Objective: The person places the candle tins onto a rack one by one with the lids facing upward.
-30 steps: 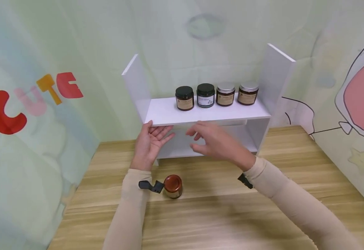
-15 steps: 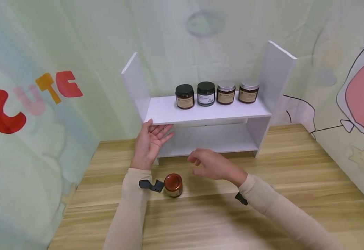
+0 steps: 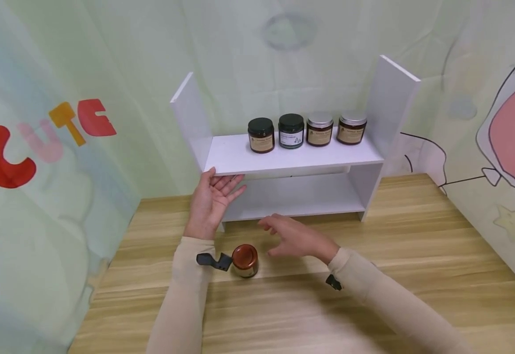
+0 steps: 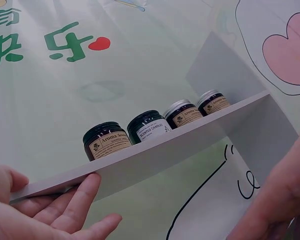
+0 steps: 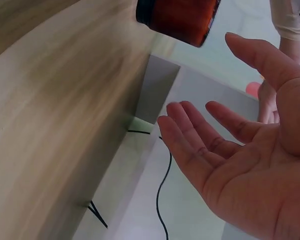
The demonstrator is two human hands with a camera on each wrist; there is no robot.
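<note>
My left hand (image 3: 210, 209) holds the front left corner of the white shelf (image 3: 299, 161), thumb on top and fingers underneath. An amber glass candle jar (image 3: 245, 261) stands on the table beside my left wrist. Its dark lid end is down in the right wrist view and its amber base faces up. To the right of that jar my right hand (image 3: 295, 238) hovers low over the table, fingers apart and holding nothing. On the shelf's upper board sit several candle jars: a black-lidded brown one (image 3: 261, 136), a black-lidded one with a white label (image 3: 291, 132), and silver-lidded ones (image 3: 319, 131).
The shelf has upright side panels (image 3: 394, 105) and a lower board (image 3: 301, 194). It stands at the back of the wood-grain table (image 3: 421, 275). Printed curtains (image 3: 120, 59) close off the back and sides. Cables (image 5: 164, 190) run behind the shelf.
My right hand has come down from in front of the upper board to low over the table, then shifted left toward the amber jar. The left hand keeps its place at the shelf corner.
</note>
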